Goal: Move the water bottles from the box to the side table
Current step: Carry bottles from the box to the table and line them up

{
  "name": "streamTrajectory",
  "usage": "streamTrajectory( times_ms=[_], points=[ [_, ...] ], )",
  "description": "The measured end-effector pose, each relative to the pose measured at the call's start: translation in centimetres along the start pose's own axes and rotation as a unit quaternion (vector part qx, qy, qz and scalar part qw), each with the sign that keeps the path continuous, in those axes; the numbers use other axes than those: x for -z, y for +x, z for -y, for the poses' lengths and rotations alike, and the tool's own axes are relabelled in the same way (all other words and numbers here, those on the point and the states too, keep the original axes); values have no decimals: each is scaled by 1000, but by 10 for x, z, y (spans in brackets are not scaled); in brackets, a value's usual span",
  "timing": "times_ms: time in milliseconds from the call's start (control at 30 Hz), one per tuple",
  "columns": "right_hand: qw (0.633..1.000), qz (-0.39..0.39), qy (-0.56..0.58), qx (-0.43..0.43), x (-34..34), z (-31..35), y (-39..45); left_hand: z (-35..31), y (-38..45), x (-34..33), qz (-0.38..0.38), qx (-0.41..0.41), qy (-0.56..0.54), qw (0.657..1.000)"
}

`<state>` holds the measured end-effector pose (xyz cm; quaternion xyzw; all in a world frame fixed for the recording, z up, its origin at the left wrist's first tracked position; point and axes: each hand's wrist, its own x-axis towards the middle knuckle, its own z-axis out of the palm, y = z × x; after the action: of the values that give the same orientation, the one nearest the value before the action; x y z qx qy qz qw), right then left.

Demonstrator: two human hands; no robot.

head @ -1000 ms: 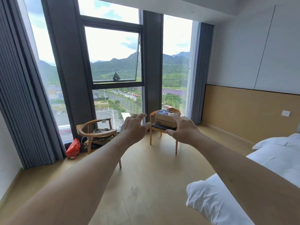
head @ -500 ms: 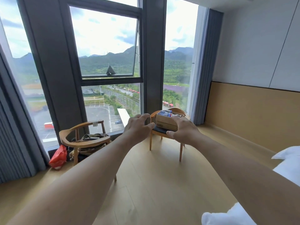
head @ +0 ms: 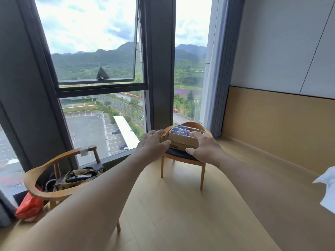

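Observation:
A cardboard box (head: 182, 140) stands on the dark seat of a wooden chair (head: 183, 156) by the window. Blue-labelled water bottles (head: 178, 130) lie inside it, only their tops showing. Both my arms stretch out toward the box. My left hand (head: 151, 144) hovers in front of the box's left side with relaxed fingers and holds nothing. My right hand (head: 204, 147) hovers in front of its right side, thumb spread, also holding nothing. I cannot tell whether either hand touches the box. No side table is in view.
A second wooden chair (head: 54, 178) at the left holds a bag and cables, with a red bag (head: 30, 207) on the floor below it. Tall windows and a curtain (head: 215, 69) stand behind. A white bed corner (head: 326, 189) shows at the right edge. Pale wood flooring lies ahead.
I have moved closer to the chair with the box, which now looks larger. Both hands stay outstretched and now frame the box's sides. The bed has slid mostly out of view.

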<state>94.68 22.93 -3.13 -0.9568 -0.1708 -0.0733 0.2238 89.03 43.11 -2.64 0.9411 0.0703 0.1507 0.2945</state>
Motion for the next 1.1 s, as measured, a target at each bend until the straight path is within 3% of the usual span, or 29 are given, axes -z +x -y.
streamTrajectory(
  times_ms=[500, 767, 1100],
  points=[
    [998, -11, 53, 12, -70, -17, 362, 84, 362, -39, -29, -23, 26, 999],
    [1000, 9, 22, -15, -118, -33, 506, 124, 525, -85, 22, -38, 11, 999],
    [993, -1, 28, -118, -174, -77, 683, 176, 737, -152, 82, -102, 15, 991]
  ],
)
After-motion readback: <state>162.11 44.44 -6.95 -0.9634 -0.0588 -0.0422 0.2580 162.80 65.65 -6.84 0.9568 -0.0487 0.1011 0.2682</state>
